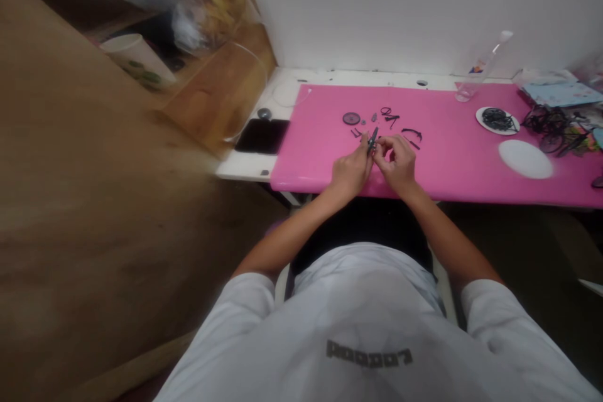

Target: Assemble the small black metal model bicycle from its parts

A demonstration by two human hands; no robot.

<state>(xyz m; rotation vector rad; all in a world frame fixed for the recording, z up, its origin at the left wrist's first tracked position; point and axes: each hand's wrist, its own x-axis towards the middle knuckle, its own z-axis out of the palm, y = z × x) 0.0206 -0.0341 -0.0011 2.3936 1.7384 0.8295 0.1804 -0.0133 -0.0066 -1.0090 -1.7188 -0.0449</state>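
Now, between the fingers of the left hand (351,171), a dark piece (372,138) is gripped over the pink tabletop (306,144); the right hand (399,162) is curled close beside it, its hold unclear. Should that pinch be loosened, the piece could be dropped among loose parts (351,118). Both wrists are angled inward.

a makeshift workspace, whether in a home or a workshop is unclear: a pink-covered table (452,163) against a white wall (358,6), small dark parts (351,118) spread out, a clear bottle (484,66), a filled plastic bag (219,3).
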